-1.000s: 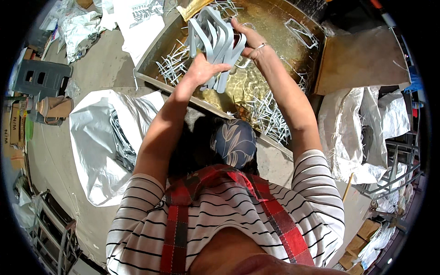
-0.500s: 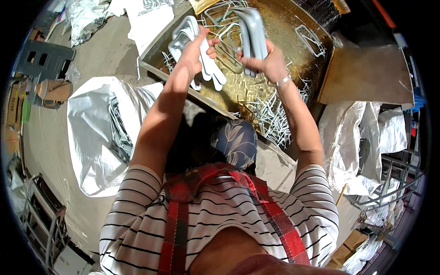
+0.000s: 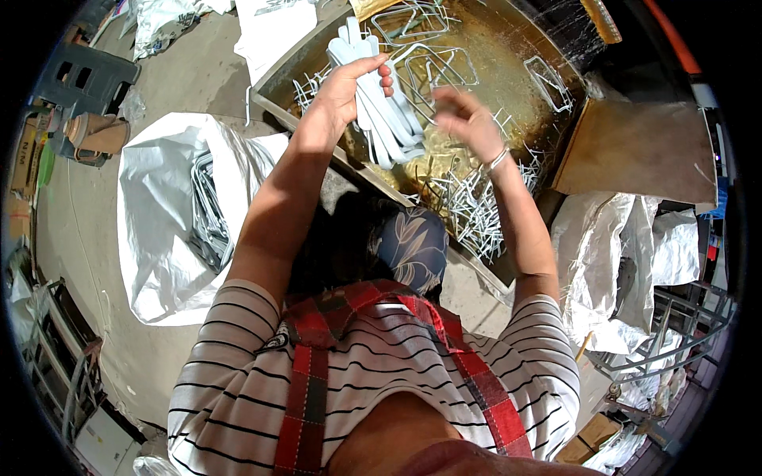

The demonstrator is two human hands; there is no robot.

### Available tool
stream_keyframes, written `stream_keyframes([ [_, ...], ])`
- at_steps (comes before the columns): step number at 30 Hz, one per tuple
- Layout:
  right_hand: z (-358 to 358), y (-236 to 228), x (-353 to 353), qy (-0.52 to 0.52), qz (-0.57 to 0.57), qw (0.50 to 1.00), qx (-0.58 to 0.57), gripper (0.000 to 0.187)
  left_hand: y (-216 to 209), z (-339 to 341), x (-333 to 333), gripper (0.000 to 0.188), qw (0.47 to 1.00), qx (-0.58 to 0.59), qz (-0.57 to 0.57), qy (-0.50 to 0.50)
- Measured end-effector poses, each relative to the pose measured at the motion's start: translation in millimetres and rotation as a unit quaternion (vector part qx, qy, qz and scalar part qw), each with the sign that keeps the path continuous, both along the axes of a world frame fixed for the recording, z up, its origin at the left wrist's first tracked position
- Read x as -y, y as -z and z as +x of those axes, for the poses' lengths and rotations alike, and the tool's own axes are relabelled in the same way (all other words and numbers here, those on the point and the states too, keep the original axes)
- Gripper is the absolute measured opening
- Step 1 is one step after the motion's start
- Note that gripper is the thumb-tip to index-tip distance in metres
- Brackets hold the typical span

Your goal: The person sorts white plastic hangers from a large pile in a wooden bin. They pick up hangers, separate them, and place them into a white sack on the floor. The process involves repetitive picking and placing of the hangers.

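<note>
My left hand (image 3: 341,91) is closed around a bundle of pale grey bent metal bars (image 3: 387,119), held tilted above the shallow metal tray (image 3: 270,101). The bars lie side by side in a stack; their exact kind is unclear. Just right of the bundle hovers my right hand (image 3: 472,127), blurred by motion, thumb and fingers apart with nothing visible between them. Bent wire frames (image 3: 436,67) lie in the tray beyond my hands. A heap of thin metal pieces (image 3: 475,210) fills its near right corner.
A white sack (image 3: 151,230) with bent metal frames inside stands open at left. To the right are a brown board (image 3: 635,147) and white sacks (image 3: 599,262). A dark plastic stool (image 3: 87,79) is at far left. My patterned-cloth knee (image 3: 413,246) is close to the tray's edge.
The bars from my right hand have joined those in my left, making one thicker bundle. My right hand has let go and lowered slightly, and the view has shifted a little.
</note>
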State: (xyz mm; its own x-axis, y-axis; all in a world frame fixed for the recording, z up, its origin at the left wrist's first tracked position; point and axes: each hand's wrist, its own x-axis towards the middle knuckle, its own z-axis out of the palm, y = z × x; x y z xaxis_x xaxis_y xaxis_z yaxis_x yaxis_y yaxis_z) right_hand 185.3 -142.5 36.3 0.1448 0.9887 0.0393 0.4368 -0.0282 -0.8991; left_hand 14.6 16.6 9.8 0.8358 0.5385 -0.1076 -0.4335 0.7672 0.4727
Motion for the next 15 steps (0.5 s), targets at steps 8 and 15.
stream_keyframes([
  [8,-19.8,6.7,-34.9,-0.010,-0.127,0.886,-0.446,0.030,-28.6,-30.5,22.8,0.035,0.938,0.316,0.052,0.131],
  [15,-58.6,-55.4,-32.3,0.072,-0.073,0.986,-0.130,0.021,-59.5,-96.5,41.3,0.045,0.971,0.172,0.157,-0.045],
])
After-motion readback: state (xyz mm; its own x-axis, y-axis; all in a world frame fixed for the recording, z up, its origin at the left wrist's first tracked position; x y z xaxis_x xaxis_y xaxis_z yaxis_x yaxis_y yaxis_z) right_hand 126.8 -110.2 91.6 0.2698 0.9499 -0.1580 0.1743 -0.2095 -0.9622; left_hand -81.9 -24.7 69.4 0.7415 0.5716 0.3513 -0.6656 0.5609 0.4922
